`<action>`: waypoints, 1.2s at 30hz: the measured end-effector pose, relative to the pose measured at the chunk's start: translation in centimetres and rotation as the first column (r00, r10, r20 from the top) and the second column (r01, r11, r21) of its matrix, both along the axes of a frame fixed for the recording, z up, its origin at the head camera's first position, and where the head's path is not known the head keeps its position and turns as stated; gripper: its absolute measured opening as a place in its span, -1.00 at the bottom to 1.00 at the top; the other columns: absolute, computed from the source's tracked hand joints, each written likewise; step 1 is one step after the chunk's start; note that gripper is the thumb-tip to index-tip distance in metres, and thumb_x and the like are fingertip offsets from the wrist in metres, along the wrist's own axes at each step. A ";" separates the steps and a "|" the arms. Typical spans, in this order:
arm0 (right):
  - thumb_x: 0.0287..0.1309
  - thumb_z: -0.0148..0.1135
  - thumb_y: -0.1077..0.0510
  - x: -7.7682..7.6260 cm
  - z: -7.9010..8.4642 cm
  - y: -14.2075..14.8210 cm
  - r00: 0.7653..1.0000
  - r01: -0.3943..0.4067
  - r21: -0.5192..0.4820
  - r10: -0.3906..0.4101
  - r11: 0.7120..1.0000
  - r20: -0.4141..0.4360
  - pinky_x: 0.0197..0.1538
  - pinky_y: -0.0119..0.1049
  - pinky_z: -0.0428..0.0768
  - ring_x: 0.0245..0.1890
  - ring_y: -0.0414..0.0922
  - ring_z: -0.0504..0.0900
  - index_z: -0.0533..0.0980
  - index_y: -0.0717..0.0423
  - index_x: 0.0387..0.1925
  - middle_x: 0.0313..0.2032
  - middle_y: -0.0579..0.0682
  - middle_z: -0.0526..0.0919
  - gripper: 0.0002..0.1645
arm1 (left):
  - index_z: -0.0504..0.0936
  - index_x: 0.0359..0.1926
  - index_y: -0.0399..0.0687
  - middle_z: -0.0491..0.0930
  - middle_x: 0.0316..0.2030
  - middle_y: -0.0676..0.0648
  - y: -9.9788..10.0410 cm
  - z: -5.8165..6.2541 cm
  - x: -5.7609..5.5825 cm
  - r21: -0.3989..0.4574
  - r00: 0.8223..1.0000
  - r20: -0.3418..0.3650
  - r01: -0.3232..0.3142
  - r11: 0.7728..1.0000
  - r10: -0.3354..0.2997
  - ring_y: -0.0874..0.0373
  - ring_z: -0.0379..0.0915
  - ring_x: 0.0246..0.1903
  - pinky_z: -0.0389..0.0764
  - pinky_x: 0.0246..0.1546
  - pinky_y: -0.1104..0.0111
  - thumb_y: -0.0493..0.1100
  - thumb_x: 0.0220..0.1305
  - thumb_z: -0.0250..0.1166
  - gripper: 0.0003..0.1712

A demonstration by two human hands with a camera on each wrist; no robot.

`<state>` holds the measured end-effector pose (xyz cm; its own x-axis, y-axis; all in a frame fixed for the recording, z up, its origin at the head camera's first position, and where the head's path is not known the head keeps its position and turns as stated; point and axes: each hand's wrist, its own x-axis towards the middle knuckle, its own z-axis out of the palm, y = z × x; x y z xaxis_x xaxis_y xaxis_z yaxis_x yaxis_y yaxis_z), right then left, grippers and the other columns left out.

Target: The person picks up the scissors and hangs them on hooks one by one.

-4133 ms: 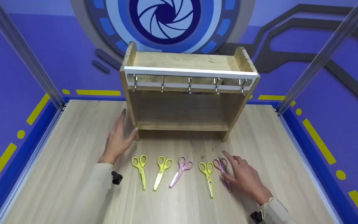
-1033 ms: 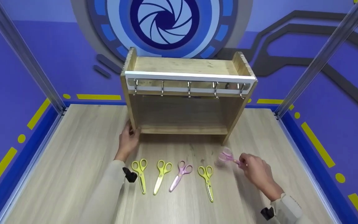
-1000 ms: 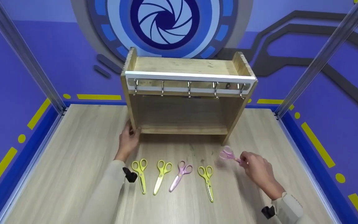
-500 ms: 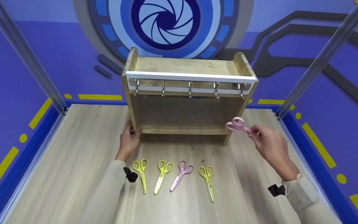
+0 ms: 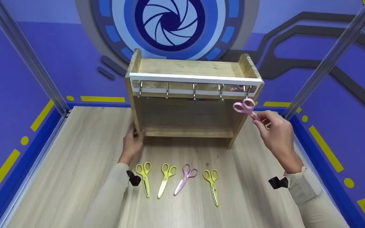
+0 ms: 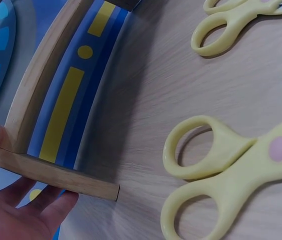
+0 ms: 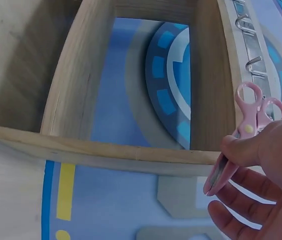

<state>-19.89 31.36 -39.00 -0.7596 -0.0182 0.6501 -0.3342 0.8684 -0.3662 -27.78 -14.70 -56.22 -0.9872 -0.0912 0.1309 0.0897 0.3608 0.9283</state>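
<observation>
Near the rightmost hook (image 5: 248, 91) of the wooden rack (image 5: 188, 132), the right hand (image 5: 278, 133) has a pair of pink scissors (image 5: 249, 110), thumb and fingers pinched on the blade end, handle loops uppermost. Across from it, the left hand (image 5: 131, 145) has its fingers closed round the rack's lower left side. Three yellow scissors (image 5: 164, 179) and a second pink pair (image 5: 185, 178) lie on the worktop (image 5: 87, 148).

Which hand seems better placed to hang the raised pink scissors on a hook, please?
Probably the right hand: it holds the pink scissors near the rightmost hook, while the left hand grips the wooden rack.
</observation>
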 end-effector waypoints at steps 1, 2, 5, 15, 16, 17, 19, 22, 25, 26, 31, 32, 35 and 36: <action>0.14 0.53 0.21 -0.1 -0.1 0.0 1.000 -0.001 -0.015 0.001 1.000 -0.002 -0.28 -0.47 0.57 -0.36 -0.03 0.70 0.67 0.17 -0.19 -0.31 0.08 0.73 -0.78 | 0.13 0.59 -0.09 0.37 0.39 -0.36 0.0 0.0 0.0 0.003 1.000 0.003 0.002 1.000 -0.002 -0.26 0.39 0.33 0.52 0.25 -0.04 -0.12 0.55 0.16 -0.29; 0.14 0.54 0.21 -0.2 -0.2 0.0 1.000 -0.005 -0.028 0.005 1.000 -0.005 -0.28 -0.53 0.55 -0.37 -0.03 0.70 0.67 0.17 -0.20 -0.31 0.09 0.73 -0.78 | 0.14 0.59 -0.08 0.37 0.39 -0.36 0.0 0.0 0.0 0.004 1.000 0.006 0.001 1.000 -0.001 -0.26 0.39 0.33 0.53 0.25 -0.04 -0.11 0.55 0.16 -0.29; 0.11 0.56 0.21 -0.5 -0.7 0.2 1.000 -0.015 -0.056 0.014 0.998 -0.014 -0.28 -0.76 0.40 -0.39 -0.04 0.70 0.68 0.17 -0.24 -0.33 0.09 0.73 -0.78 | 0.13 0.59 -0.09 0.37 0.39 -0.36 0.0 0.0 0.0 0.005 1.000 0.004 0.002 1.000 -0.002 -0.26 0.38 0.33 0.52 0.26 -0.04 -0.12 0.55 0.16 -0.29; 0.11 0.56 0.23 -1.0 -1.8 0.3 1.000 -0.021 -0.105 0.023 0.994 0.015 -0.31 -0.83 0.37 -0.44 -0.04 0.72 0.67 0.19 -0.27 -0.38 0.07 0.75 -0.80 | 0.12 0.59 -0.08 0.37 0.39 -0.36 0.0 -0.1 -0.1 0.008 1.000 -0.005 0.002 1.000 -0.002 -0.24 0.39 0.33 0.51 0.28 -0.01 -0.12 0.55 0.16 -0.28; 0.10 0.56 0.24 -1.1 -1.9 0.2 1.000 -0.023 -0.111 0.025 0.994 0.013 -0.31 -0.83 0.37 -0.45 -0.03 0.73 0.67 0.20 -0.27 -0.38 0.07 0.75 -0.80 | 0.13 0.59 -0.08 0.38 0.38 -0.36 0.0 -0.1 -0.1 0.011 1.000 -0.006 0.000 1.000 0.000 -0.24 0.39 0.32 0.51 0.28 -0.01 -0.12 0.55 0.17 -0.28; 0.10 0.56 0.24 -1.1 -1.9 0.2 1.000 -0.025 -0.116 0.027 0.993 0.010 -0.31 -0.83 0.37 -0.45 -0.02 0.73 0.67 0.21 -0.28 -0.39 0.07 0.75 -0.80 | 0.13 0.59 -0.08 0.38 0.38 -0.36 0.0 -0.1 -0.1 0.011 1.000 -0.007 -0.002 1.000 0.002 -0.24 0.40 0.32 0.51 0.27 -0.01 -0.11 0.54 0.17 -0.28; 0.10 0.56 0.25 -1.2 -2.0 0.0 1.000 -0.027 -0.123 0.029 0.992 0.011 -0.31 -0.83 0.38 -0.46 0.00 0.73 0.67 0.22 -0.28 -0.39 0.08 0.75 -0.81 | 0.13 0.59 -0.10 0.38 0.38 -0.37 0.0 -0.1 -0.1 0.015 1.000 -0.009 -0.002 1.000 0.002 -0.24 0.41 0.31 0.51 0.27 -0.01 -0.11 0.54 0.17 -0.28; 0.11 0.55 0.27 -1.4 -2.3 -0.3 0.999 -0.023 -0.133 0.027 0.991 0.025 -0.32 -0.83 0.38 -0.46 0.00 0.73 0.67 0.22 -0.27 -0.38 0.09 0.75 -0.81 | 0.13 0.59 -0.08 0.37 0.39 -0.36 0.0 -0.1 0.0 0.022 1.000 -0.004 -0.004 1.000 0.004 -0.23 0.41 0.32 0.52 0.27 0.00 -0.10 0.55 0.17 -0.28; 0.12 0.54 0.27 -1.6 -2.6 -0.6 0.998 -0.019 -0.149 0.027 0.989 0.048 -0.32 -0.81 0.40 -0.45 -0.01 0.73 0.67 0.22 -0.25 -0.38 0.09 0.75 -0.81 | 0.11 0.60 -0.07 0.33 0.42 -0.34 0.1 -0.1 0.0 0.022 1.000 0.003 0.001 1.000 -0.001 -0.22 0.39 0.34 0.51 0.28 0.01 -0.09 0.55 0.16 -0.27; 0.12 0.53 0.28 -1.7 -2.6 -0.6 0.998 -0.019 -0.156 0.028 0.988 0.055 -0.33 -0.80 0.41 -0.44 -0.02 0.73 0.67 0.21 -0.25 -0.37 0.09 0.75 -0.82 | 0.11 0.60 -0.06 0.33 0.42 -0.34 0.1 -0.1 0.0 0.022 1.000 0.006 0.000 1.000 0.000 -0.22 0.38 0.34 0.51 0.28 0.02 -0.08 0.55 0.16 -0.27; 0.15 0.52 0.25 -1.9 -3.0 -0.9 0.996 -0.009 -0.166 0.023 0.986 0.083 -0.31 -0.49 0.66 -0.41 -0.03 0.74 0.68 0.21 -0.22 -0.34 0.09 0.76 -0.82 | 0.07 0.62 -0.04 0.29 0.45 -0.32 0.1 -0.1 0.0 0.018 1.000 0.024 0.009 1.000 -0.010 -0.22 0.36 0.36 0.50 0.29 0.01 -0.06 0.57 0.13 -0.25; 0.16 0.52 0.25 -1.9 -3.0 -1.0 0.996 -0.007 -0.166 0.022 0.986 0.087 -0.30 -0.41 0.69 -0.40 -0.02 0.74 0.68 0.21 -0.21 -0.33 0.09 0.76 -0.81 | 0.06 0.62 -0.04 0.29 0.45 -0.32 0.0 -0.1 0.0 0.017 1.000 0.026 0.009 1.000 -0.010 -0.22 0.36 0.36 0.50 0.29 0.00 -0.05 0.57 0.13 -0.25; 0.19 0.50 0.23 -2.1 -3.2 -1.1 0.995 -0.001 -0.168 0.019 0.986 0.103 -0.28 -0.38 0.70 -0.37 -0.01 0.74 0.68 0.21 -0.18 -0.30 0.10 0.76 -0.81 | 0.08 0.62 -0.03 0.31 0.44 -0.32 0.0 0.0 0.0 0.019 1.000 0.022 0.006 1.000 -0.006 -0.21 0.37 0.35 0.51 0.28 0.01 -0.05 0.57 0.15 -0.25; 0.20 0.49 0.23 -2.2 -3.2 -1.2 0.994 -0.003 -0.173 0.021 0.985 0.106 -0.28 -0.46 0.68 -0.37 0.00 0.74 0.69 0.22 -0.17 -0.29 0.11 0.76 -0.80 | 0.08 0.62 -0.03 0.32 0.43 -0.32 0.0 0.0 0.0 0.019 1.000 0.019 0.005 1.000 -0.006 -0.21 0.37 0.35 0.50 0.29 0.01 -0.05 0.57 0.15 -0.25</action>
<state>-22.07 30.20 -42.23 -0.8254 0.0773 0.5592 -0.2950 0.7856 -0.5440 -27.78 -14.68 -56.25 -0.9900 -0.0879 0.1099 0.0736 0.3424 0.9367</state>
